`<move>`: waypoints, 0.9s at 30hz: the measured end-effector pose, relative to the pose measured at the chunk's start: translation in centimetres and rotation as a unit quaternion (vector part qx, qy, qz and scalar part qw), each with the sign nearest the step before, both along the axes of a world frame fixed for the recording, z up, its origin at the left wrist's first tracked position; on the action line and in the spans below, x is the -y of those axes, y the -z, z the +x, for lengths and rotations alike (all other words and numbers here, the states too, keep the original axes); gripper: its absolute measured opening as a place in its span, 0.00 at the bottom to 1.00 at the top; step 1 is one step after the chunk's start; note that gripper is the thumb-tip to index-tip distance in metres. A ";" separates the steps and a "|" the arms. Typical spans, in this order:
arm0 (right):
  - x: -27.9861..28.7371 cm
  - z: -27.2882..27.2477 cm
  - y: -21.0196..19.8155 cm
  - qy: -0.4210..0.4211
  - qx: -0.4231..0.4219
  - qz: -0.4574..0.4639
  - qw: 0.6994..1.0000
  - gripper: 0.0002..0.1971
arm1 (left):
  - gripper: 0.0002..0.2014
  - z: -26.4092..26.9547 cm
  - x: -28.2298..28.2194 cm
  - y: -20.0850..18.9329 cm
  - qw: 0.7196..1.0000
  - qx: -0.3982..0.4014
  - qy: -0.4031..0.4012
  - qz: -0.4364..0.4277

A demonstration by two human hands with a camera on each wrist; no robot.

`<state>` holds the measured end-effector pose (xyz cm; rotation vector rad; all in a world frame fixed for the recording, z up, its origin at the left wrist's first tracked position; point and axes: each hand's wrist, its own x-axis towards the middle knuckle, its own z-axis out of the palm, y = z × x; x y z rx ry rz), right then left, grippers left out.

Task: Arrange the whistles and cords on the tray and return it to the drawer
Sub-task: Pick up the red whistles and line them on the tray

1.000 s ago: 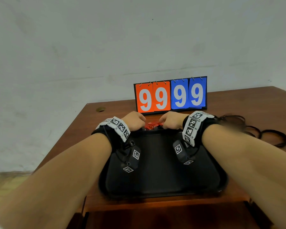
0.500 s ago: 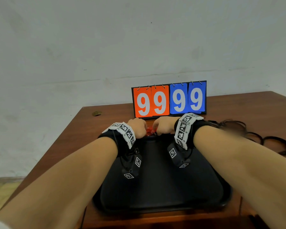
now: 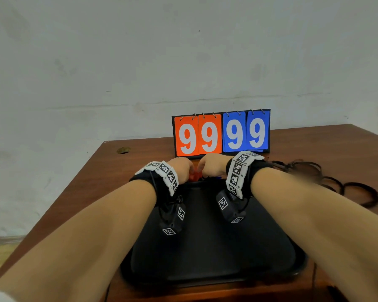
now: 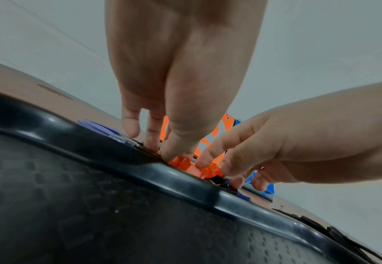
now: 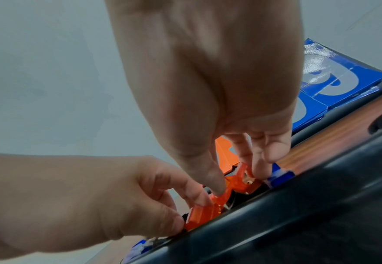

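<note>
Reaching past the far rim of the black tray [image 3: 205, 247], I pinch red whistles [image 5: 204, 212] with my left hand [image 3: 181, 168] and right hand [image 3: 212, 165] close together; blue whistles [image 5: 278, 176] lie beside them on the table [image 3: 122, 182], black cords [image 3: 347, 184] to my right.

tray [image 4: 185, 180] looks like black plastic, rim glossy, floor matt w/ embossed square texture; red whistle [image 5: 204, 212] translucent orange-red plastic, shiny; blue whistle [image 5: 280, 176] glossy plastic too; desk [image 3: 127, 171] reddish-brown wood, smooth, slight sheen; scoreboard [image 3: 222, 134] cards matt, on little metal rings
</note>
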<state>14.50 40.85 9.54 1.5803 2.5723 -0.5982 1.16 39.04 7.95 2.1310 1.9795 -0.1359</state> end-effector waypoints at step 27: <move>5.9 4.0 -2.6 0.225 -0.380 -0.106 0.891 0.13 | 0.12 -1.5 5.8 -2.3 0.955 0.252 -0.065 0.146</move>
